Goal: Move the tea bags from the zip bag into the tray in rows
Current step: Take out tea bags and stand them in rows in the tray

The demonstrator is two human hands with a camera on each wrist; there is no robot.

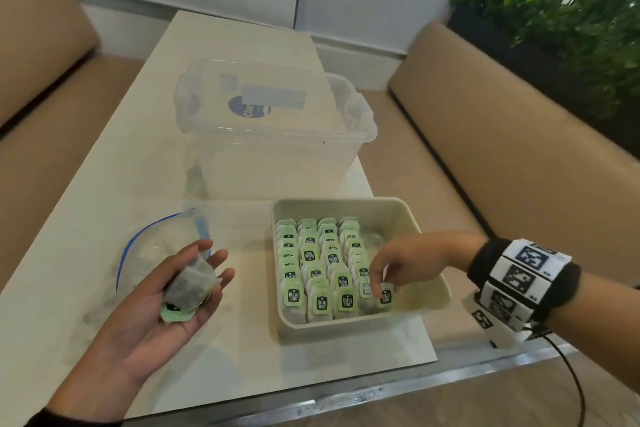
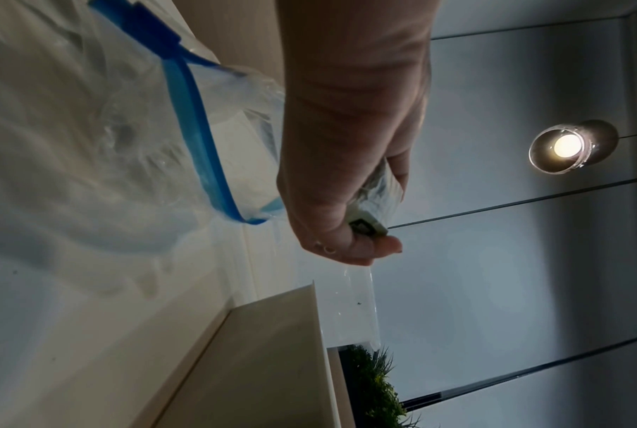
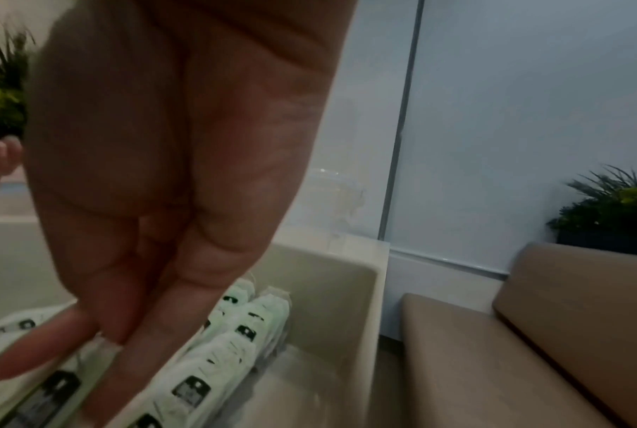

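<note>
A beige tray holds several rows of green-tagged tea bags standing upright. My right hand reaches into the tray's near right part and pinches one tea bag by its top, beside the last row. In the right wrist view its fingers point down among the tea bags. My left hand is palm up left of the tray, cupping a small stack of tea bags. The clear zip bag with a blue seal lies just beyond that hand.
A clear plastic storage box with its lid stands behind the tray. Tan benches flank the white table, and plants stand at the far right. The table's front edge runs close to me.
</note>
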